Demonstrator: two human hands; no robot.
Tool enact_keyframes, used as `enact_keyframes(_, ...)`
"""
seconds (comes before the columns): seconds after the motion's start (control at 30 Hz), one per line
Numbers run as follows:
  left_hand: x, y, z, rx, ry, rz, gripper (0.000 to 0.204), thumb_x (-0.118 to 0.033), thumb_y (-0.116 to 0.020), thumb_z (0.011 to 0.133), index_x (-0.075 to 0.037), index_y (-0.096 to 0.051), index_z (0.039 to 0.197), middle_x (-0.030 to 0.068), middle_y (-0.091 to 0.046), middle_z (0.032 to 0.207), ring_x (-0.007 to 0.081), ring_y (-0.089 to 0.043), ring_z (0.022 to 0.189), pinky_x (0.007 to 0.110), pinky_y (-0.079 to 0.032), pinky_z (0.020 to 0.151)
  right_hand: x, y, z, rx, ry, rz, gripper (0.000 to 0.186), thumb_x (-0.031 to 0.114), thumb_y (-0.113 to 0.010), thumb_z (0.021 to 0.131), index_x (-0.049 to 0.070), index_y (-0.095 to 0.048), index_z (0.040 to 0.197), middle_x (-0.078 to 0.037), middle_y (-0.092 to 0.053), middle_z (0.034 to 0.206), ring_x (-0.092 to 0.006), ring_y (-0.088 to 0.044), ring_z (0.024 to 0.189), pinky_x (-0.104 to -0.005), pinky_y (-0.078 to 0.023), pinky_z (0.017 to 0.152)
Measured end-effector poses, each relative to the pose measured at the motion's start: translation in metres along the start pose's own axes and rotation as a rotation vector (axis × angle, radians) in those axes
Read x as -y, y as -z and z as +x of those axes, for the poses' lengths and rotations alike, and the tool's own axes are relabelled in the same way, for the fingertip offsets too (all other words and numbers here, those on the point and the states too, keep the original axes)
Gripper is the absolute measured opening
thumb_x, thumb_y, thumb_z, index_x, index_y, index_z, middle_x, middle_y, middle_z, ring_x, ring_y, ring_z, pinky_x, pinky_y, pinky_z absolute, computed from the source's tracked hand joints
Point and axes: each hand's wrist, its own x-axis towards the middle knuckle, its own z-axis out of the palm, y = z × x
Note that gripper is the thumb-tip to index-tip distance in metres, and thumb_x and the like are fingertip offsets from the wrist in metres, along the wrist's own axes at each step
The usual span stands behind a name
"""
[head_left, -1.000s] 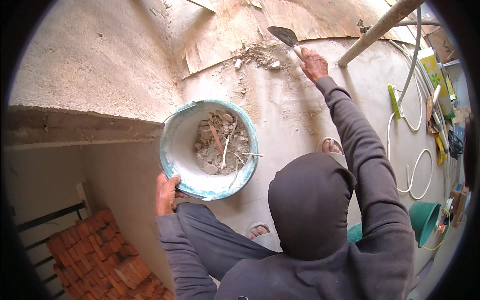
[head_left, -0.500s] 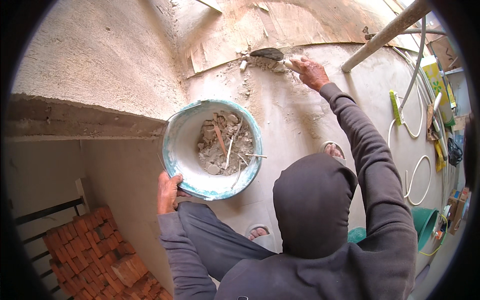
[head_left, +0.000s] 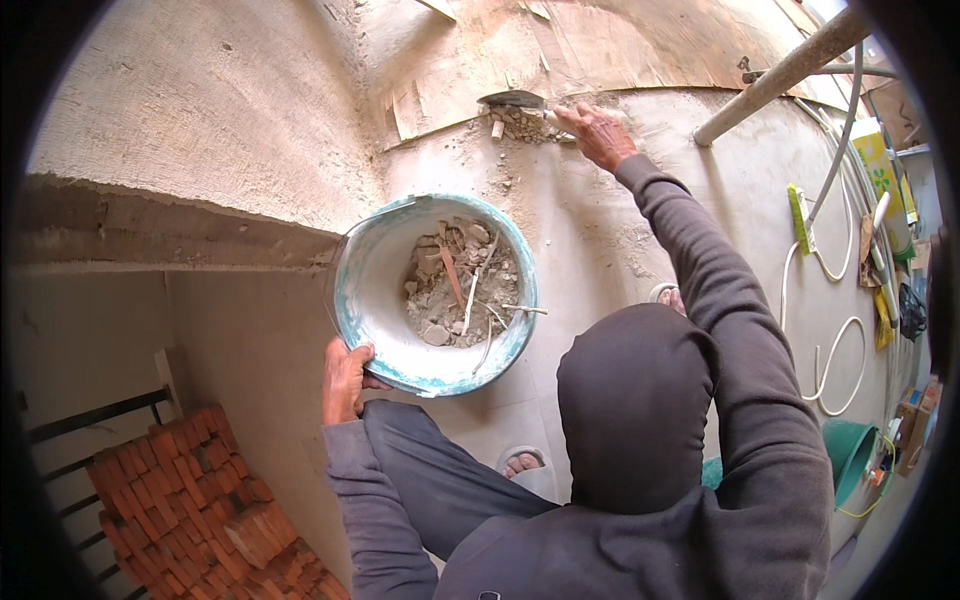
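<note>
With my left hand (head_left: 348, 380), I grip the near-left rim of a teal-edged bucket (head_left: 365, 300). Inside lies grey rubble (head_left: 445, 290) with a reddish strip and pale, thin pieces. Ahead, my right hand (head_left: 598, 135) is closed round the pale handle of a trowel (head_left: 512, 100). Its dark blade is low at the small pile of debris (head_left: 520, 127) along the ragged edge of a board (head_left: 640, 55); whether it touches the floor I cannot tell.
A leaning metal pole (head_left: 760, 95) is at upper right, beside hoses (head_left: 835, 365) and a green container (head_left: 850, 455). At left, a rough concrete edge (head_left: 170, 235) borders a lower area with stacked red bricks (head_left: 180, 500) and a black railing (head_left: 85, 425).
My right hand has brought the trowel down and to the left onto the debris. My left hand still holds the bucket. The whole view has shifted slightly.
</note>
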Motion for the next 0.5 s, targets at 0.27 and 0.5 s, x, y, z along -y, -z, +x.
enact_keyframes(0.27,0.002,-0.001,0.003,-0.006,0.012,0.000,0.038,-0.011,-0.054,0.086,0.010,-0.049,0.117,0.0199,-0.065,0.096,0.0254,-0.070,0.068,0.034,-0.061,0.046,-0.022,0.022,-0.071,-0.051,-0.097,0.051,0.058,0.004,-0.056,0.087,0.025,-0.050,0.141,-0.012,-0.060,0.105,-0.0296,-0.066,0.096,-0.0409,-0.057,0.082)
enact_keyframes(0.5,0.007,0.002,0.005,0.005,-0.007,-0.027,0.038,-0.010,-0.055,0.086,0.009,-0.049,0.118,0.0202,-0.065,0.096,0.0268,-0.070,0.069,0.034,-0.062,0.046,-0.092,0.025,-0.097,-0.143,-0.481,-0.333,0.044,0.006,-0.055,0.090,0.013,-0.055,0.133,-0.014,-0.060,0.110,-0.0303,-0.064,0.102,-0.0401,-0.056,0.083)
